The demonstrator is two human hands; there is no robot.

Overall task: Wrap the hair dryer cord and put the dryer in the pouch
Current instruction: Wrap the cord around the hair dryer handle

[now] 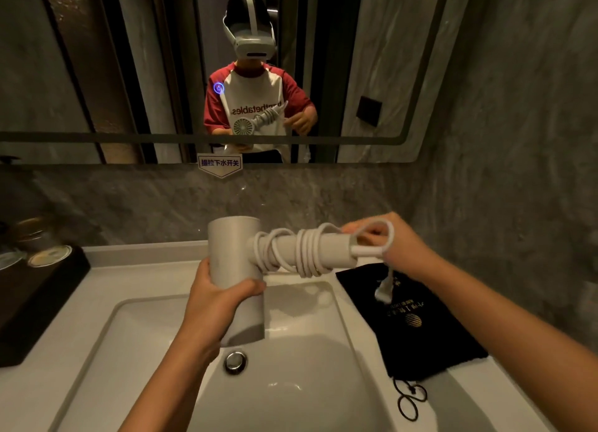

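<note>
A white hair dryer point(234, 247) is held over the sink, its barrel upright and its handle pointing right. My left hand point(215, 302) grips the barrel from the front. The white cord point(305, 252) is coiled several times around the handle. My right hand point(385, 237) pinches a loop of cord at the handle's end, and the plug point(383, 290) dangles below it. A black drawstring pouch point(411, 328) with gold print lies flat on the counter to the right, its drawstring point(409, 402) trailing toward me.
A white sink basin point(307, 383) with a chrome drain point(235, 362) sits below the dryer. A dark tray point(35, 299) with lidded cups stands at the left. A mirror point(129, 75) covers the wall behind, reflecting a person.
</note>
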